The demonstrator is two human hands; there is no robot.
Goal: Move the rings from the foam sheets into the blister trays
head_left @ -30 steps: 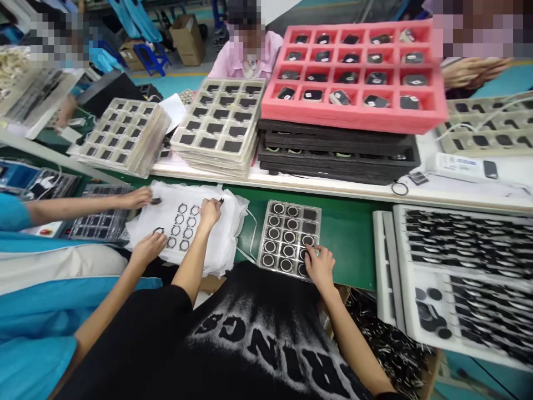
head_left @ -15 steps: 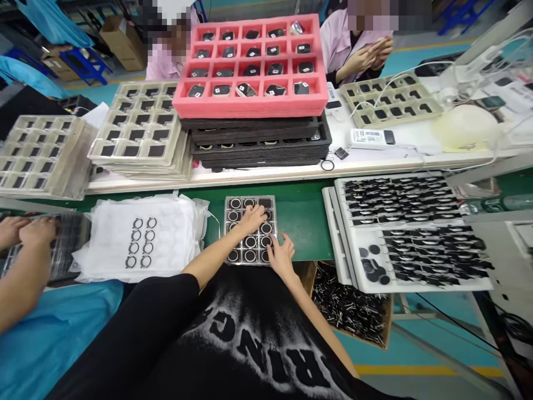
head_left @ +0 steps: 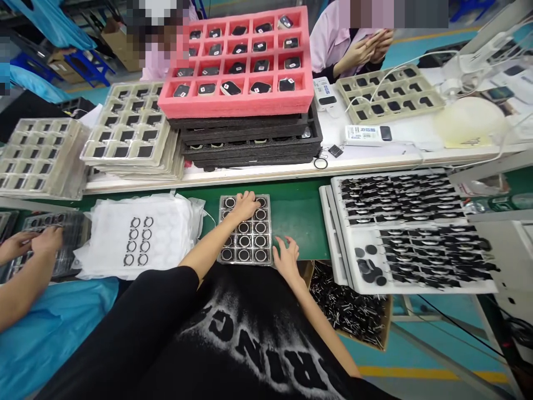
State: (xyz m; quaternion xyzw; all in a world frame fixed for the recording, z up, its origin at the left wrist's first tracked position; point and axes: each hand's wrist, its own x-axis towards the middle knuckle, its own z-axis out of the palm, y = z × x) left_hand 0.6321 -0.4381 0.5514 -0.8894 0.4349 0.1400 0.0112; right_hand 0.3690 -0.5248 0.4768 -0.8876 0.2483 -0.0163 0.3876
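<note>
A clear compartment tray [head_left: 270, 230] lies on the green bench in front of me. Most of its compartments that I can see hold a dark round part with a pale ring [head_left: 245, 240]. My left hand [head_left: 246, 205] is over the tray's far rows, fingers bent down and drawn together at the top; what is between the fingertips is hidden. Beside the tray's near right side is my right hand [head_left: 286, 255], its fingers apart and loosely curved, holding nothing.
White sheets [head_left: 170, 244] with several black rings lie left. To the right are a white tray [head_left: 366, 286] of black strips and a box [head_left: 389, 328] of small parts. A pink foam tray [head_left: 237, 105] tops the shelf stack. A co-worker's hands [head_left: 45, 240] work at far left.
My left hand has shifted from the tray's right columns to its far edge. My right hand has come off the tray's right side. A ring now shows in the far right compartment.
</note>
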